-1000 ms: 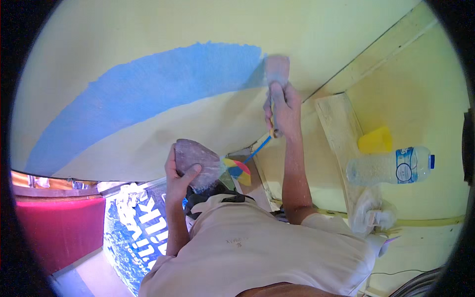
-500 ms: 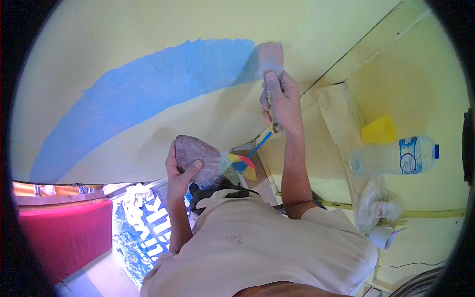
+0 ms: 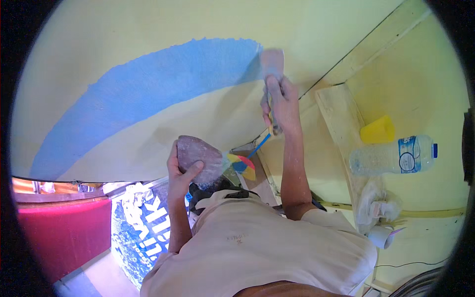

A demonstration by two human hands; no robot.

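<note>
A broad curved blue band (image 3: 163,81) runs across the pale yellow panel (image 3: 118,29). At its right end, my right hand (image 3: 282,106) is closed round the handle of a flat paintbrush (image 3: 272,62), with my thumb along its base. The brush's pinkish, dusty head points up, close to or against the panel; contact is not certain. Lower and to the left, my left hand (image 3: 182,171) pinches a brownish, rounded piece of what looks like sandpaper (image 3: 200,158), with white dust on it. Whitish dust also marks my right hand and forearm.
A wooden ledge (image 3: 339,114) on the right holds a yellow cup (image 3: 378,129), a clear water bottle (image 3: 391,156) and a crumpled plastic bag (image 3: 373,203). A white roll (image 3: 381,237) is below them. Red upholstery (image 3: 64,232) and a printed blue-and-white sack (image 3: 141,232) are at lower left.
My right hand and the paintbrush have shifted slightly down and right, away from the blue band's end. My left hand keeps its grip on the sandpaper, almost unmoved.
</note>
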